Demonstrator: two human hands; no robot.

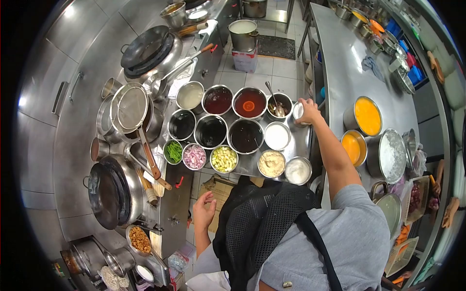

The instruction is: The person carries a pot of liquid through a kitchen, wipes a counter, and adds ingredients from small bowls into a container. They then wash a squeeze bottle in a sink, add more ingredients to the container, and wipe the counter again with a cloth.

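Observation:
My right hand [309,111] reaches out to the far right corner of the steel table and grips a small metal container [297,110] with something white in it. Its fingers wrap over the rim from the right. Beside it stands a pot of dark contents with a spoon [278,107]. Nearer me is a container of white liquid [277,136]. My left hand [205,208] hangs over the floor in front of my body, fingers loosely bent and apart, holding nothing. The closest container to it is a bowl of chopped green-yellow vegetable [224,159].
Sauce pots, including a red one [249,102], crowd the table, with chopped onion [194,157] in front. Woks [104,194] and a strainer [132,107] line the stove at left. Orange liquid pots [367,116] stand on the right counter. Other people's hands [437,182] show at far right.

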